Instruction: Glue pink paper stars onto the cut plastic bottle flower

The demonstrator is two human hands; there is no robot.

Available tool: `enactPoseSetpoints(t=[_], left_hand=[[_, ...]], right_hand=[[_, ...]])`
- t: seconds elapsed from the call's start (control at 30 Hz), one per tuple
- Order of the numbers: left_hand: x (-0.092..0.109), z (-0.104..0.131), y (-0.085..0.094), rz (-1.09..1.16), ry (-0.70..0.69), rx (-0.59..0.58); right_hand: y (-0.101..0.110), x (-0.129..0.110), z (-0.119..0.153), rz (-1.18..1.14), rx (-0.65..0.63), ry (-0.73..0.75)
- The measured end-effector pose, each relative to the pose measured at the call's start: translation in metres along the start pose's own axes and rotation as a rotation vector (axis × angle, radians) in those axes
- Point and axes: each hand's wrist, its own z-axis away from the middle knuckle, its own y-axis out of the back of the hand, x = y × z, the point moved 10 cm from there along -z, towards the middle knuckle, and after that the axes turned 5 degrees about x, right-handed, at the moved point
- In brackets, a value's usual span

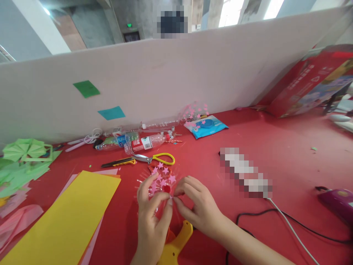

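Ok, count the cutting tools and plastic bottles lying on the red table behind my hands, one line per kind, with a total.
Scissors: 2, the yellow-handled pair and the white-handled pair.
Utility knife: 1, black and yellow.
Plastic bottles lying down: 3, the red-labelled one, the blue-labelled one, and the clear one by the partition.
Total: 6

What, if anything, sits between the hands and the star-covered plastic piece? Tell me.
Nothing visible does. The left hand and right hand already pinch the clear plastic piece with pink stars at its near edge, fingertips touching it.
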Motion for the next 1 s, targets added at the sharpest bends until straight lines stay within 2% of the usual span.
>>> enactPoseSetpoints(t=[0.5, 0.87, 1.0], left_hand=[[0.009, -0.004, 0.002, -0.029, -0.072, 0.067], [0.007, -0.004, 0.002, -0.025, -0.112, 0.113], [0.002, -0.005, 0.001, 0.005, -0.077, 0.117]], right_hand=[[-0.002, -0.001, 0.001, 0.0, -0.013, 0.002], [-0.006, 0.003, 0.002, 0.033, -0.035, 0.018], [-0.006, 0.004, 0.002, 0.039, -0.041, 0.011]])
